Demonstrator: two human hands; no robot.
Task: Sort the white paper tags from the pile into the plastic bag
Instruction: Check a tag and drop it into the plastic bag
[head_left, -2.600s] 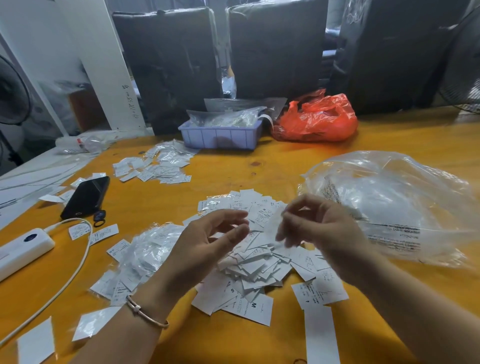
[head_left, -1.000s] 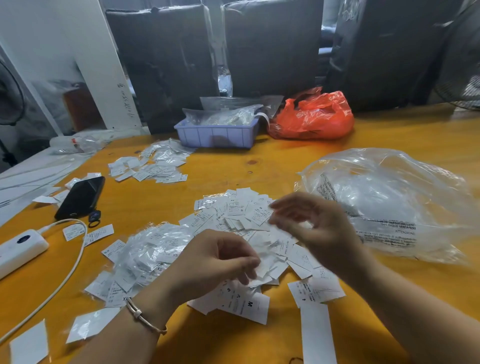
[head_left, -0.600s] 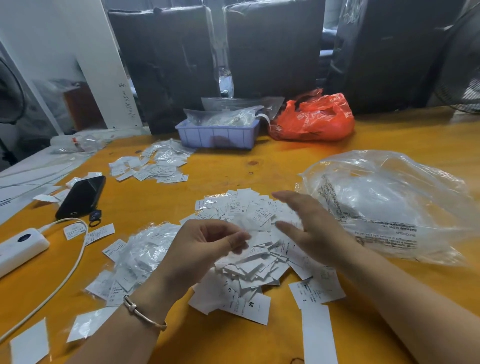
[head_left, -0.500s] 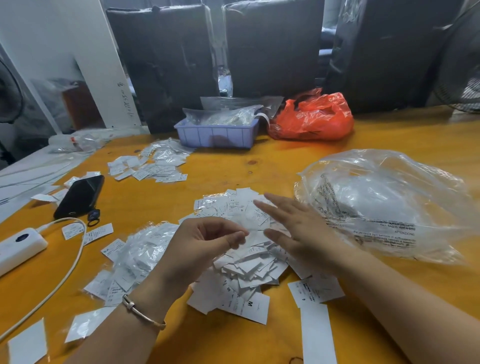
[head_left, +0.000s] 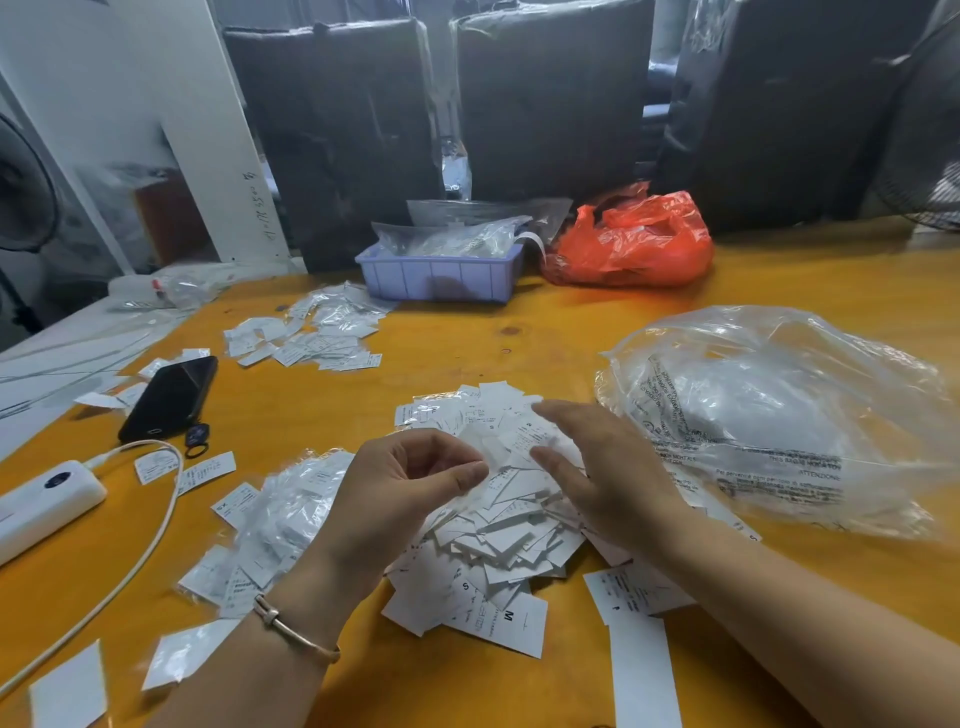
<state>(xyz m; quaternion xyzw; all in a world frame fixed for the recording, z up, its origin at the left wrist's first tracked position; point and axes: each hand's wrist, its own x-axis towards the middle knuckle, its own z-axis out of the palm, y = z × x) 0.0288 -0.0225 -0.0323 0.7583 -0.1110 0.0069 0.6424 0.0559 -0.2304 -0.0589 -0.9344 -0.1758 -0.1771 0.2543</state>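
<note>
A pile of white paper tags (head_left: 498, 540) lies on the orange table (head_left: 519, 343) in front of me. To its right sits a large clear plastic bag (head_left: 779, 415) with printed text, crumpled, its mouth turned toward the pile. My left hand (head_left: 400, 493) hovers over the pile's left side with fingers curled, and thumb and fingers pinch a blurred white tag. My right hand (head_left: 602, 467) lies flat with straight fingers on the pile's right side, close to the bag's mouth.
Tags in small clear sleeves (head_left: 280, 519) are heaped left of the pile, with more (head_left: 311, 338) farther back. A black phone (head_left: 169, 397), white power bank (head_left: 41, 499) and cable (head_left: 150, 535) lie left. A blue tray (head_left: 441, 273) and red bag (head_left: 634, 239) stand behind.
My left hand dipped into the pile and rose again with its fingers curled. My right hand opened from a pinch and spread flat onto the pile's right side.
</note>
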